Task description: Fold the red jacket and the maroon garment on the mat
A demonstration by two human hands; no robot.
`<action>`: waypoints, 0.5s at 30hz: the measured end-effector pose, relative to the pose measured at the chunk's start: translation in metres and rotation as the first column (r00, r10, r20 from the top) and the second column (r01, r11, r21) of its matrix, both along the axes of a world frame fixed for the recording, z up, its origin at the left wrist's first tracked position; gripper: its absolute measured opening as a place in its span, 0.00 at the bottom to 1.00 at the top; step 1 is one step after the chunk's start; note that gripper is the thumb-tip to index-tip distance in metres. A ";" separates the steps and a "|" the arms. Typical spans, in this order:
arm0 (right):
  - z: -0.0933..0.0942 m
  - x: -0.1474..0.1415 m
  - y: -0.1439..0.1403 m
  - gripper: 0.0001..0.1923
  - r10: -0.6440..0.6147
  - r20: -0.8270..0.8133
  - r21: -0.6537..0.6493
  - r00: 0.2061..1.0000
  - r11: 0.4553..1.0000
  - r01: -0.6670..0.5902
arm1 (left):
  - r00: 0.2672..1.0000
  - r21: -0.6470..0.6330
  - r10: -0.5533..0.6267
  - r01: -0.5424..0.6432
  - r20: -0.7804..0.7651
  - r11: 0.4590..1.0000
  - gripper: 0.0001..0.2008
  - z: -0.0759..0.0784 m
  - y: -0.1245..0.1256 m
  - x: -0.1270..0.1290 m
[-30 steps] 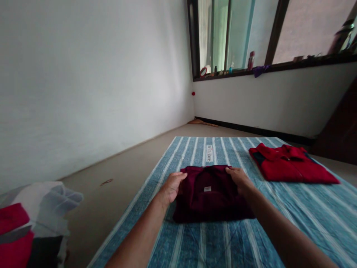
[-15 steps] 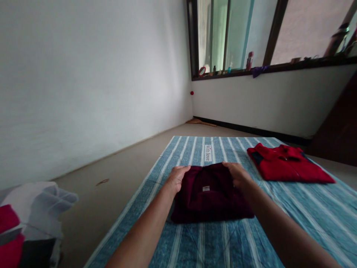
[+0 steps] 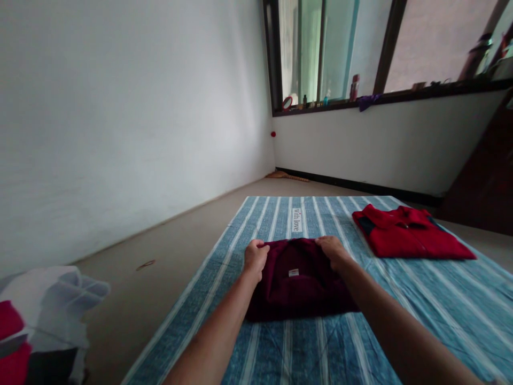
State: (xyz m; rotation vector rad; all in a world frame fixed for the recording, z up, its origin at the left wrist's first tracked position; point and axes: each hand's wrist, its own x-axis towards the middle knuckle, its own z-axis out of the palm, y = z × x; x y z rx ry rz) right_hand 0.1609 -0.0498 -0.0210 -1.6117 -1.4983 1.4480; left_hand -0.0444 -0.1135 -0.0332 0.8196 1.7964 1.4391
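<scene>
A folded maroon garment [image 3: 298, 297] lies in front of me on a blue striped cloth [image 3: 264, 353], its neckline and a small white label facing up. My left hand [image 3: 255, 258] grips its far left corner, fingers closed over the edge. At the far right corner, my right hand [image 3: 333, 251] is closed on the same garment, with the thumb side hidden from me. A folded red shirt [image 3: 412, 232] with dark patches and a collar rests on the cloth farther right.
White translucent bags and pink and black cloth [image 3: 48, 321] sit on the floor at lower left. A brown broom [image 3: 286, 175] lies by the far corner. Bottles and small items line the window sill [image 3: 320, 106]. A dark red panel [image 3: 481, 166] leans at right.
My left hand has curled more tightly at the left corner of the maroon garment. The view has shifted slightly; the garment stays in nearly the same place.
</scene>
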 end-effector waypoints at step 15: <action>0.021 0.004 -0.037 0.18 -0.209 0.624 0.522 0.753 0.828 -0.203 | 0.069 -0.089 -0.129 0.418 -0.989 0.904 0.10 0.037 -0.009 0.040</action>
